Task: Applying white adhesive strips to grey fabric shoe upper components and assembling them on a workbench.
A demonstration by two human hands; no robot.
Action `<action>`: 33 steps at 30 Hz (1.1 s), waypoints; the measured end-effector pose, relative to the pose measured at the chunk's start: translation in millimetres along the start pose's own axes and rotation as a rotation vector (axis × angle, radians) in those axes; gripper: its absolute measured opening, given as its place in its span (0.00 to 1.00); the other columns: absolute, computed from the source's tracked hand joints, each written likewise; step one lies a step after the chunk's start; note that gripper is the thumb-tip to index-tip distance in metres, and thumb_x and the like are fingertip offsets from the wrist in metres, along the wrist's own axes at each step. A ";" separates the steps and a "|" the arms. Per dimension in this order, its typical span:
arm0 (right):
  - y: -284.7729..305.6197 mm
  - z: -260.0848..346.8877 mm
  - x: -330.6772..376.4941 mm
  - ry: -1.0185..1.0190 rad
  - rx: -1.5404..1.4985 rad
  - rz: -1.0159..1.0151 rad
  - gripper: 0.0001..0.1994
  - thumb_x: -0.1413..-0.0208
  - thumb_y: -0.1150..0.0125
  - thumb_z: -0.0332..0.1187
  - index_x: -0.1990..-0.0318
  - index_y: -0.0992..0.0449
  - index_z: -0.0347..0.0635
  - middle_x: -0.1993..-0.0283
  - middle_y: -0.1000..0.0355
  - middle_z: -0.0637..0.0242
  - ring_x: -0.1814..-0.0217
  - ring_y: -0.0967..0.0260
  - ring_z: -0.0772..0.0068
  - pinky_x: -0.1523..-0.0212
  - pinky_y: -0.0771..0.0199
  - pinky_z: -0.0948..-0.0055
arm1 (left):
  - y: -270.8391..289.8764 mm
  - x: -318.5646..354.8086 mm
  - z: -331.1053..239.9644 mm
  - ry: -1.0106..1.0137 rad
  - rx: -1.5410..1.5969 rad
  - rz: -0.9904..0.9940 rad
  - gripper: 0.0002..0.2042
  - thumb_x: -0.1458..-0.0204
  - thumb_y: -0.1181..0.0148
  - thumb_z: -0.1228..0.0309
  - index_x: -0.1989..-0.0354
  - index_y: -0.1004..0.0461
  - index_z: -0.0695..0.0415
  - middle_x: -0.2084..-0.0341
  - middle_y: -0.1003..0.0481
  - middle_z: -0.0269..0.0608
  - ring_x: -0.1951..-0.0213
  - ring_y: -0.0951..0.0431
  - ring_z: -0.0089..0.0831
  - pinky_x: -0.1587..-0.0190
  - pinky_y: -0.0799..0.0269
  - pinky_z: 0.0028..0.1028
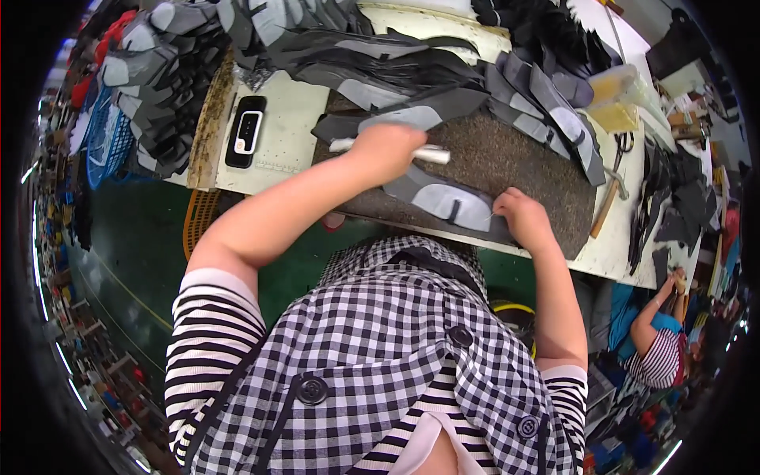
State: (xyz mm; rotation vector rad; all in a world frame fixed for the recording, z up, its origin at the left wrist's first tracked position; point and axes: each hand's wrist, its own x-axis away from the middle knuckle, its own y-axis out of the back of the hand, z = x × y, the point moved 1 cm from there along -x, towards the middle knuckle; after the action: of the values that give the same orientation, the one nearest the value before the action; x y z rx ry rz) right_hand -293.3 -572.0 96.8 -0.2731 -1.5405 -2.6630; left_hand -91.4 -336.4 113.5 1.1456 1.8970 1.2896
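My left hand is closed around a white rod, which sticks out on both sides of the fist. It hovers over or rests on the dark brown work mat; I cannot tell which. Below it, along the mat's near edge, lies a curved dark grey cut piece with a light grey patch and a short black strip across it. At the patch's right end my right hand has its fingers pinched together, with a thin pale strand by the fingertips. What exactly they grip is too small to make out.
Similar cut pieces lie stacked behind the mat, with more heaped at the left. A black-and-white device lies on the left of the table. A hammer and scissors lie at right. Another person works at far right.
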 end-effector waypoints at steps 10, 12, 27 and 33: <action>-29.4 67.5 -33.3 -0.220 -0.436 -0.395 0.04 0.50 0.35 0.29 0.67 0.20 0.41 0.68 0.24 0.63 0.69 0.26 0.74 0.66 0.26 0.74 | -63.5 72.9 -22.4 -0.122 0.187 -0.095 0.21 0.51 0.51 0.76 0.46 0.31 0.63 0.50 0.30 0.50 0.46 0.31 0.47 0.43 0.34 0.39; -56.9 65.7 -61.2 -0.241 -0.469 -0.402 0.04 0.52 0.34 0.31 0.68 0.20 0.43 0.68 0.24 0.62 0.69 0.25 0.64 0.66 0.26 0.69 | -76.2 56.3 -32.3 -0.171 0.115 -0.197 0.21 0.49 0.53 0.75 0.44 0.33 0.65 0.44 0.34 0.52 0.40 0.35 0.47 0.37 0.39 0.39; -77.0 60.4 -80.6 -0.286 -0.357 -0.319 0.06 0.51 0.37 0.34 0.69 0.20 0.42 0.69 0.24 0.61 0.67 0.25 0.62 0.64 0.26 0.66 | -104.7 51.6 -32.4 -0.015 0.250 -0.218 0.24 0.52 0.52 0.80 0.43 0.36 0.67 0.40 0.40 0.57 0.38 0.40 0.52 0.36 0.41 0.41; -77.6 56.9 -78.3 -0.232 -0.386 -0.316 0.05 0.51 0.38 0.32 0.69 0.21 0.41 0.68 0.24 0.60 0.68 0.25 0.62 0.64 0.26 0.66 | -100.7 49.5 -34.3 -0.019 0.252 -0.225 0.24 0.53 0.52 0.80 0.44 0.35 0.67 0.39 0.40 0.55 0.37 0.40 0.51 0.35 0.43 0.40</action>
State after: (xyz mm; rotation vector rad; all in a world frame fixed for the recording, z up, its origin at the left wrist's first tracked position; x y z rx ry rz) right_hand -219.6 -487.3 44.2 -0.3959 -1.1858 -3.2788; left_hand -176.3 -324.7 33.3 1.0231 2.1493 0.9364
